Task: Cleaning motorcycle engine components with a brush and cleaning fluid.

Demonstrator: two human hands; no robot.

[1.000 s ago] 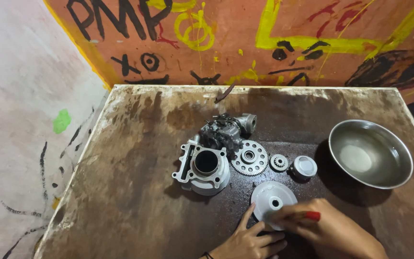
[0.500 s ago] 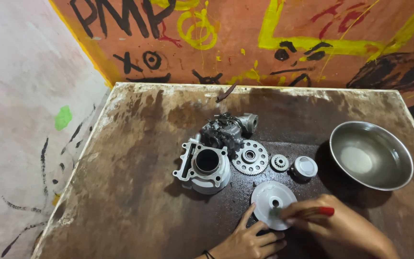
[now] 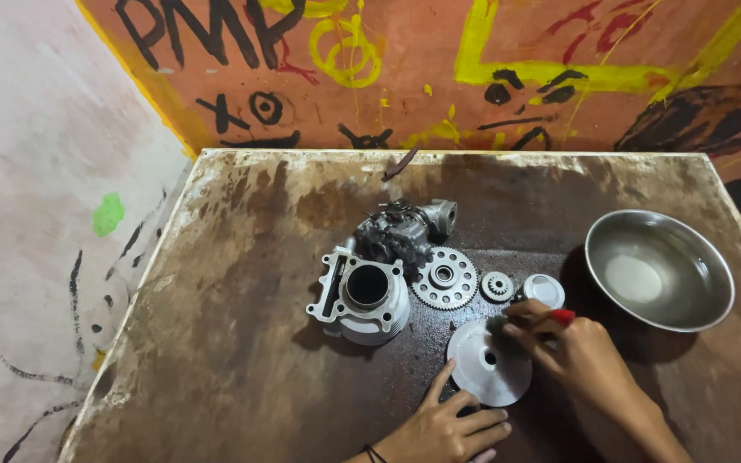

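Note:
A round pale metal disc [image 3: 482, 367] with a centre hole lies flat on the stained brown table [image 3: 216, 343]. My left hand [image 3: 448, 429] rests flat on the table at the disc's near edge, fingers spread, steadying it. My right hand [image 3: 576, 351] grips a small red-handled tool [image 3: 555, 317] whose dark tip touches the disc's far rim. Just beyond sit a grey engine cylinder [image 3: 362, 296], a large toothed gear [image 3: 444, 277], a small gear [image 3: 497, 285] and a white round cap [image 3: 545, 291].
A dark carburettor-like part [image 3: 400, 230] lies behind the cylinder. A steel bowl [image 3: 658, 270] with a little liquid stands at the right. Painted walls close in at the back and left; the table's left edge drops off.
My right hand has moved up and slightly right with the red-handled tool, from over the disc's centre to its far rim. The left hand stays put.

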